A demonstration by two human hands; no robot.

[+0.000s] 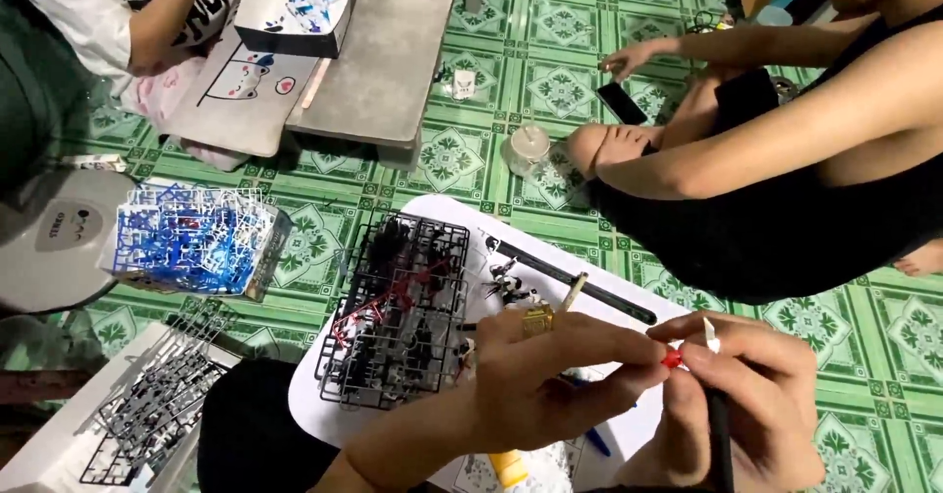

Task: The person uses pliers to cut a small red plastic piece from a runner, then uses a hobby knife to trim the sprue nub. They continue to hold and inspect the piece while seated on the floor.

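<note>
Part: small red plastic piece (pixel 672 358), pinched between the fingertips of both hands, held in the air above the near edge of the white board (pixel 447 213).
Left hand: left hand (pixel 550 375) reaches in from the lower left, thumb and forefinger closed on the red piece; a gold-coloured piece (pixel 537 322) sits at its knuckles, and whether it is gripped cannot be told.
Right hand: right hand (pixel 751 395) meets the left at the red piece, fingers curled around a dark-handled tool (pixel 720 439) while the fingertips steady the part; a pale sliver (pixel 709 334) stands up just above the forefinger.
Handling note: judged from the size of the part, a light pinch close to the fingertips suits best, with any tool edge kept pointing away from the opposite thumb.
Board contents: black parts frame (pixel 398 311) with red pieces caught in it, lying flat on the board; long black rod (pixel 575 280) beside it, towards the far right.
Floor, left: stack of blue and white parts frames (pixel 192 238); further grey frames (pixel 157 405) on a white box at the lower left.
Floor, far: low grey table (pixel 383 51); clear lidded jar (pixel 527 149) on the green patterned tiles (pixel 884 336).
Others: a seated person (pixel 786 159) at right, one hand on a dark phone (pixel 621 102).
</note>
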